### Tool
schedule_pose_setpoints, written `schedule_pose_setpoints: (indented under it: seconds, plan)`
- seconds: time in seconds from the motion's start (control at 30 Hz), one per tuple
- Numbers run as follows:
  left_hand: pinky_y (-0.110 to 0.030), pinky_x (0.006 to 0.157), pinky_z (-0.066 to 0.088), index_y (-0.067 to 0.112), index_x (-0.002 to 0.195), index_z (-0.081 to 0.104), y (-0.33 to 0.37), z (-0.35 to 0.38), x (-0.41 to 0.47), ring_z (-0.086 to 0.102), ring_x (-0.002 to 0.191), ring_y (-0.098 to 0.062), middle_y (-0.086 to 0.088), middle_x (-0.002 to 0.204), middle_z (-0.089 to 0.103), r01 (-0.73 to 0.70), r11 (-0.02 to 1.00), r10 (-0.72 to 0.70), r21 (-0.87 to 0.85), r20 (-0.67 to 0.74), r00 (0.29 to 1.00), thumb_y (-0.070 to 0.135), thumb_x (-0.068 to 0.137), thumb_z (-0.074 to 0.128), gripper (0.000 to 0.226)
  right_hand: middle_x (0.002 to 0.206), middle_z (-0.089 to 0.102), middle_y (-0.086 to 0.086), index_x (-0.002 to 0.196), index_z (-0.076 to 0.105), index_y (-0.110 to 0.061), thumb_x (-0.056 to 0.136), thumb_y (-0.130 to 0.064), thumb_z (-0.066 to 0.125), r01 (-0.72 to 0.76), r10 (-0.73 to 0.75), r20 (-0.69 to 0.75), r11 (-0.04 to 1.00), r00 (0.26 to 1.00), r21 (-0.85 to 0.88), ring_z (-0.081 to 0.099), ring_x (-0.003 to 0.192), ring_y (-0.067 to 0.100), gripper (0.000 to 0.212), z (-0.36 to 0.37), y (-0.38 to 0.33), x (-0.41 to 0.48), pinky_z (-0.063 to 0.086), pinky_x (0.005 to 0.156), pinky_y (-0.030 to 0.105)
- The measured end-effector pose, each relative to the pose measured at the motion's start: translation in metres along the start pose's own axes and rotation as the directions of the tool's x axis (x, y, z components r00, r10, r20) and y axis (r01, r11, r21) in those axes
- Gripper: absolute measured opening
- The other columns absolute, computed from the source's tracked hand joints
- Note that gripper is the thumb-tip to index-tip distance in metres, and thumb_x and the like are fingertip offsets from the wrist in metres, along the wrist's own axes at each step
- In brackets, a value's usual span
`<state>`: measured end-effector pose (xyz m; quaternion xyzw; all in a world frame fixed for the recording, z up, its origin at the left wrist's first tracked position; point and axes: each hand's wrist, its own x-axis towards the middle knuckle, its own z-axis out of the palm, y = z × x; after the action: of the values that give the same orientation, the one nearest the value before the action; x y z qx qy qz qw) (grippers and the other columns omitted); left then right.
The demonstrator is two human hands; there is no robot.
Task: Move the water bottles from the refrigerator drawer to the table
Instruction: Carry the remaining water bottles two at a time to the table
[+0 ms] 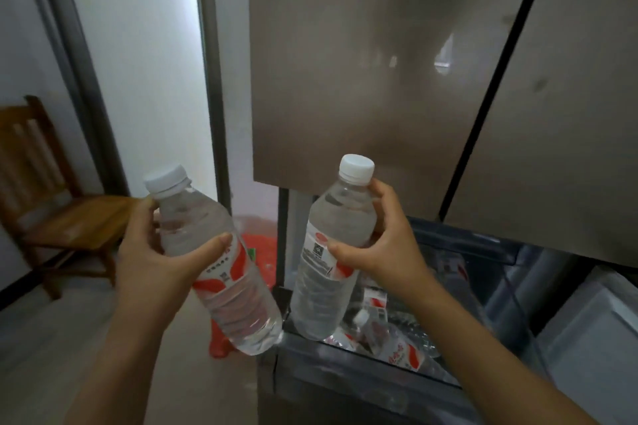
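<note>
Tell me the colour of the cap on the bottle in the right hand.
White; the cap shows best in the head view.

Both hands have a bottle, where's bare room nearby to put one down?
The wooden chair seat at left looks bare. The floor between chair and drawer is open too. The drawer is crowded with bottles, and something red sits beside it.

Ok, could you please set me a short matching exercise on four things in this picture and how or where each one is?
Things:
1. left bottle
2. right bottle
3. wooden chair
4. spare bottle

States:
A. lying in the open drawer
B. standing at far left
C. held tilted
D. held nearly upright

Pairs: 1-C, 2-D, 3-B, 4-A
</note>
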<state>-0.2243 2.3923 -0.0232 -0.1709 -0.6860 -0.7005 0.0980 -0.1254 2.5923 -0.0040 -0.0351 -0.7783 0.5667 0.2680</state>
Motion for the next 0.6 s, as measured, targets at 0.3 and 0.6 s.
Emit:
schedule_pose_setpoints:
  seconds: [0.3,0.6]
  plan:
    - [-0.052,0.089,0.047,0.023,0.127,0.043,-0.055,-0.078,-0.012,0.051,0.110,-0.028,-0.009,0.122,0.051,0.131,0.927,-0.080,0.352,-0.155,0.985,0.012,0.058,0.083,0.080,0.118,0.046,-0.015,0.109,0.034,-0.049,0.069,-0.010,0.078,-0.096,0.073,0.333,0.994,0.940,0.052,0.050,0.111,0.009,0.071,0.099,0.035,0.020,0.051,0.089,0.030]
    - [-0.040,0.082,0.047,0.022,0.123,0.047,-0.095,-0.122,-0.050,0.051,0.095,-0.021,-0.003,0.104,0.048,0.293,0.822,-0.092,0.487,-0.395,0.914,0.016,0.057,0.084,0.076,0.109,0.044,-0.024,0.108,0.033,-0.049,0.068,-0.010,0.078,-0.075,0.086,0.585,0.996,0.806,-0.042,0.048,0.099,-0.005,0.072,0.154,0.067,0.016,0.048,0.069,0.008]
